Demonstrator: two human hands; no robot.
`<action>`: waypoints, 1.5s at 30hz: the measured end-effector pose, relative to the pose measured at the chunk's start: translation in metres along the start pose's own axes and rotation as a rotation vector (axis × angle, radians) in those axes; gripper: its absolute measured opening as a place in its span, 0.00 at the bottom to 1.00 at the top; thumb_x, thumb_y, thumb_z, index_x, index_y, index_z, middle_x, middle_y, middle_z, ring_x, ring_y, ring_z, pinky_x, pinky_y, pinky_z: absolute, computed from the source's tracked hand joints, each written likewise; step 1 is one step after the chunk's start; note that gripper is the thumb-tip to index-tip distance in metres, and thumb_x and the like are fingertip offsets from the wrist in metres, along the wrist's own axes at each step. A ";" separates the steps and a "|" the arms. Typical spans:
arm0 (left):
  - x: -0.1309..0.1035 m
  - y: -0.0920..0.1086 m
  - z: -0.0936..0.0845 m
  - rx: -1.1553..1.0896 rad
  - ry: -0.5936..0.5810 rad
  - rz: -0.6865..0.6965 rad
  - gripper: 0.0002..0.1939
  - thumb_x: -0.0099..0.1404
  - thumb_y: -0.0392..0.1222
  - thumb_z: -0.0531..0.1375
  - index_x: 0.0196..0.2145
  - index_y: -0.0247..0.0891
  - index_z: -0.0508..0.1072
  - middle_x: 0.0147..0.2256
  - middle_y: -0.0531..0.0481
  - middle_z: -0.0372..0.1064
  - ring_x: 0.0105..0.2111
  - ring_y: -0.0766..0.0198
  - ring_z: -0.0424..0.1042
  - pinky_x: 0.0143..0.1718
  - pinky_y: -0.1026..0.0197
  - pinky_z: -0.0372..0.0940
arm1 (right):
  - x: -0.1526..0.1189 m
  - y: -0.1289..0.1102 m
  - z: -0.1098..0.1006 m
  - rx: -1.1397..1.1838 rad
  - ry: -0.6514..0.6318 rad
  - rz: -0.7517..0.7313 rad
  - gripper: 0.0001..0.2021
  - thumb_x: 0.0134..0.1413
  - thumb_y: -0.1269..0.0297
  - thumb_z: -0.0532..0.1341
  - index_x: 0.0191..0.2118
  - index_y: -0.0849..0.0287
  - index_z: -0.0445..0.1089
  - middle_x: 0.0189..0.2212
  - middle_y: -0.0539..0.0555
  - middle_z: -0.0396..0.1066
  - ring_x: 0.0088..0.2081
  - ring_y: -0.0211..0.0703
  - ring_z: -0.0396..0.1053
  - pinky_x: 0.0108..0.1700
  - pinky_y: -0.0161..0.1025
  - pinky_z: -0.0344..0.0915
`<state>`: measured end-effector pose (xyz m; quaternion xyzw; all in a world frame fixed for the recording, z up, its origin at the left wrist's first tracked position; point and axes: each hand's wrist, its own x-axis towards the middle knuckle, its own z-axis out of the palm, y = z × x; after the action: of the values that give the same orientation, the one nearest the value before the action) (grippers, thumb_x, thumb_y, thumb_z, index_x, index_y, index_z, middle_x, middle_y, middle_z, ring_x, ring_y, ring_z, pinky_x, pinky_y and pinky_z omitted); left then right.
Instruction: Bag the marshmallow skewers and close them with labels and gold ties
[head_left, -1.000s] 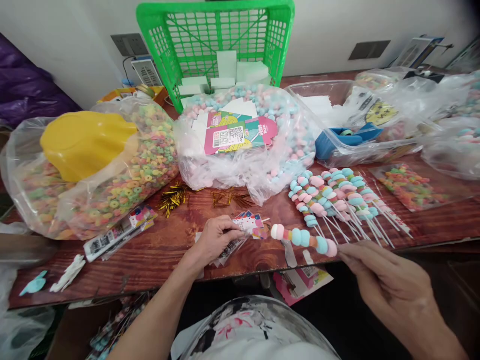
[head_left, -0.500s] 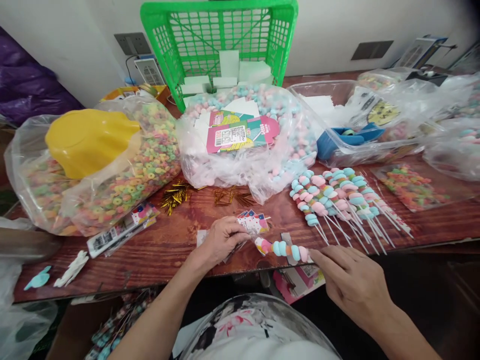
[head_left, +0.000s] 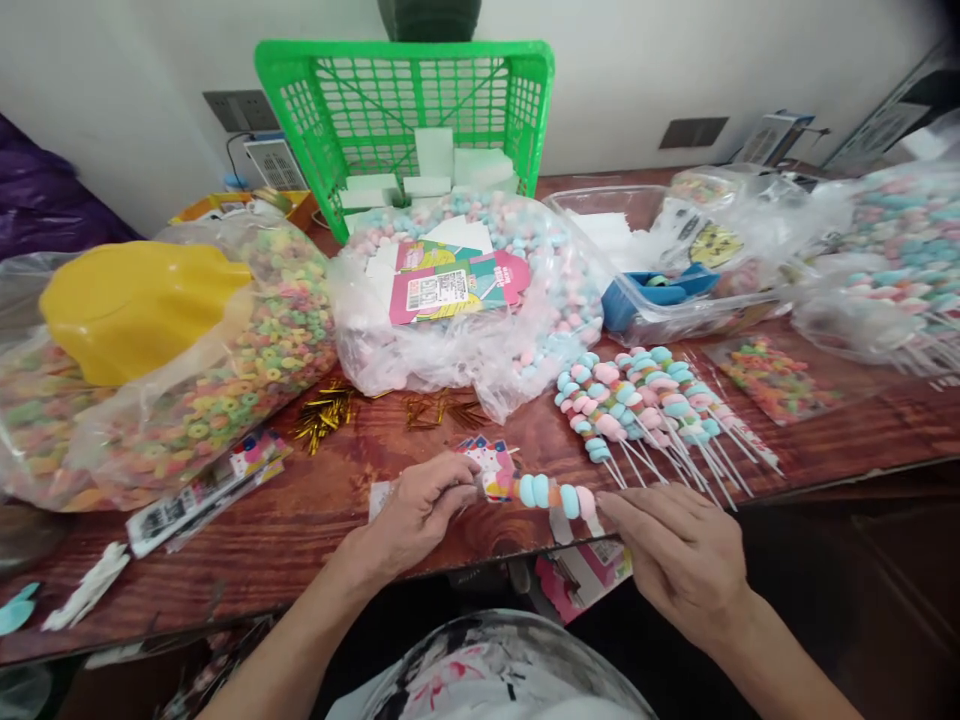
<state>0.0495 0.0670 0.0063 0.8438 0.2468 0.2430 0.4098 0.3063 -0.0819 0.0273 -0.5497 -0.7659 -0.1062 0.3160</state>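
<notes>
A candy skewer point(head_left: 551, 494) with pale blue, pink and orange pieces lies level between my two hands, just above the table's front edge. My left hand point(head_left: 427, 505) is closed in a pinch at a colourful printed wrapper point(head_left: 501, 487) around the skewer's left end; the fingertips partly hide it. My right hand point(head_left: 682, 540) is closed on the skewer's right end, covering its stick. Directly behind the left fingers lies a small fanned stack of printed wrappers point(head_left: 484, 455). Finished-looking candy skewers point(head_left: 645, 400) lie in a pile beyond my right hand, white sticks towards me.
Behind are a bag of marshmallows point(head_left: 562, 290) with printed boxes on top, a green crate point(head_left: 544, 120) and a clear tub point(head_left: 705, 315). A bag of candy rings point(head_left: 262, 370) holds a yellow bowl point(head_left: 142, 305) at left. Gold twist ties point(head_left: 326, 415) lie nearby.
The view has shifted, so the table's things sit further left and lower. The skewer has moved left relative to the printed stack, its wrapped end now closer to my left fingers.
</notes>
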 end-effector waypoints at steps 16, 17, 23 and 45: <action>0.016 0.035 0.021 -0.078 -0.356 -0.125 0.18 0.61 0.54 0.63 0.40 0.37 0.74 0.31 0.54 0.70 0.31 0.66 0.65 0.34 0.66 0.57 | 0.030 0.004 -0.031 -0.066 -0.094 -0.297 0.12 0.57 0.79 0.53 0.41 0.62 0.70 0.30 0.54 0.75 0.29 0.42 0.66 0.33 0.42 0.59; 0.017 0.036 0.022 -0.078 -0.348 -0.117 0.18 0.61 0.54 0.62 0.40 0.37 0.74 0.31 0.54 0.70 0.31 0.66 0.66 0.34 0.66 0.57 | 0.035 0.004 -0.033 -0.047 -0.127 -0.307 0.12 0.57 0.79 0.51 0.40 0.62 0.70 0.28 0.53 0.73 0.29 0.41 0.66 0.32 0.41 0.58; 0.018 0.043 0.026 0.042 -0.279 -0.206 0.19 0.57 0.56 0.64 0.36 0.36 0.73 0.31 0.54 0.70 0.30 0.65 0.64 0.32 0.66 0.55 | 0.045 0.003 -0.046 0.000 -0.156 -0.326 0.13 0.55 0.81 0.50 0.38 0.61 0.69 0.28 0.52 0.71 0.29 0.40 0.64 0.33 0.41 0.57; 0.018 0.057 0.042 -0.287 -0.456 -0.347 0.20 0.48 0.51 0.71 0.33 0.36 0.74 0.25 0.60 0.61 0.26 0.70 0.57 0.26 0.69 0.53 | 0.037 0.007 -0.030 -0.103 -0.489 -0.345 0.11 0.50 0.76 0.58 0.40 0.57 0.66 0.34 0.52 0.67 0.34 0.45 0.63 0.38 0.43 0.55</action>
<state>0.1013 0.0229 0.0330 0.7554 0.2520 0.0063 0.6048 0.3164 -0.0659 0.0718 -0.4360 -0.8950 -0.0614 0.0712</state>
